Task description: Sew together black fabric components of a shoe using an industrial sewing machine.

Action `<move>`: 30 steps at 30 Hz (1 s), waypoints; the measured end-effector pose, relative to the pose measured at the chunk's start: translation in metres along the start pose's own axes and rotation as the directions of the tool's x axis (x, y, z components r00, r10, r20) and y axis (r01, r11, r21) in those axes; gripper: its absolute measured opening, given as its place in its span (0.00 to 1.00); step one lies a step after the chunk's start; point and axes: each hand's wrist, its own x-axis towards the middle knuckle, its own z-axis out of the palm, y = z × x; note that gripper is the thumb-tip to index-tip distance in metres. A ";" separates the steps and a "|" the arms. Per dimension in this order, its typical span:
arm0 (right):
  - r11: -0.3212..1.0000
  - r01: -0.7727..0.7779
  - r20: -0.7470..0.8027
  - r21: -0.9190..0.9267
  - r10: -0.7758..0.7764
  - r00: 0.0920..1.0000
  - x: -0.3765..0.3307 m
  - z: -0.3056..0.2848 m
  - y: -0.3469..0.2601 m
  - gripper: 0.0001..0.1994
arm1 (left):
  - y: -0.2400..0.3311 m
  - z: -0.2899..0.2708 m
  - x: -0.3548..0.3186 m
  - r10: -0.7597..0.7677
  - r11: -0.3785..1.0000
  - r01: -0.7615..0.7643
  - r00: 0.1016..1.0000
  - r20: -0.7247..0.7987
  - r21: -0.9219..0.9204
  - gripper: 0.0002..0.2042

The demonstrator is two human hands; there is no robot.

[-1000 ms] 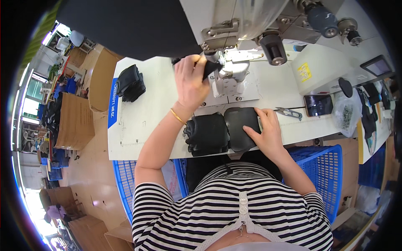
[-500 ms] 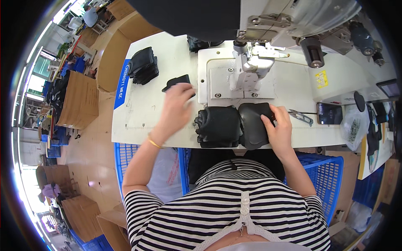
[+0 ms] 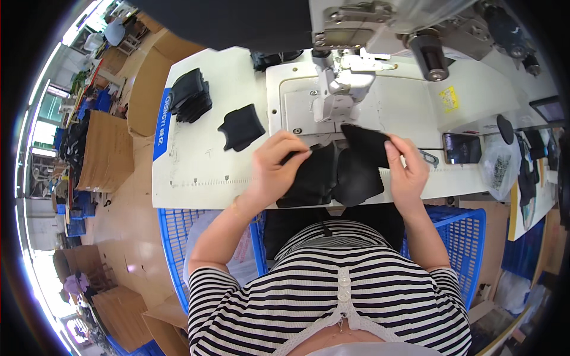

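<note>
Two stacks of cut black pieces lie side by side at the table's near edge. Over the left stack (image 3: 309, 181), my left hand (image 3: 278, 169) is closed in a pinch on the edge of a black fabric piece. My right hand (image 3: 408, 172) grips the corner of another black fabric piece (image 3: 371, 147), raised and tilted above the smoother, shinier right stack (image 3: 358, 181). A single black piece with a notched edge (image 3: 243, 127) lies flat on the table, beyond my left hand.
The sewing machine (image 3: 338, 89) stands just beyond the stacks. Another black stack (image 3: 191, 96) sits at the table's left. Thread snips (image 3: 428, 159), a phone (image 3: 462, 148) and a plastic bag (image 3: 499, 169) lie to the right. Blue baskets (image 3: 457, 237) flank my lap.
My left hand has left the single piece on the table and come right to the left stack. My right hand has lifted a black piece off the right stack.
</note>
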 end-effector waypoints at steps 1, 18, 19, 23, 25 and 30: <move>1.000 -0.001 -0.010 -0.012 0.001 1.000 0.005 -0.002 -0.005 0.07 | 0.015 -0.011 0.010 -0.118 0.958 0.142 0.987 0.109 -0.249 0.07; 0.575 -0.540 0.420 0.614 0.341 0.841 0.032 0.008 -0.043 0.09 | 0.052 -0.003 0.048 -0.169 0.878 0.182 0.983 0.069 -0.443 0.04; 0.592 -0.532 0.419 0.606 0.332 0.845 0.031 0.010 -0.045 0.09 | 0.052 -0.002 0.048 -0.186 0.883 0.205 0.979 0.086 -0.421 0.03; 0.671 -0.478 0.353 0.566 0.327 0.877 0.029 0.013 -0.048 0.10 | 0.051 0.003 0.043 -0.263 0.877 0.262 0.963 0.053 -0.402 0.03; 0.732 -0.472 0.343 0.491 0.335 0.877 0.027 0.012 -0.048 0.10 | 0.051 0.005 0.042 -0.279 0.868 0.263 0.960 0.023 -0.421 0.03; 0.775 -0.424 0.290 0.468 0.319 0.902 0.028 0.012 -0.050 0.08 | 0.055 0.007 0.045 -0.316 0.845 0.301 0.948 0.040 -0.442 0.04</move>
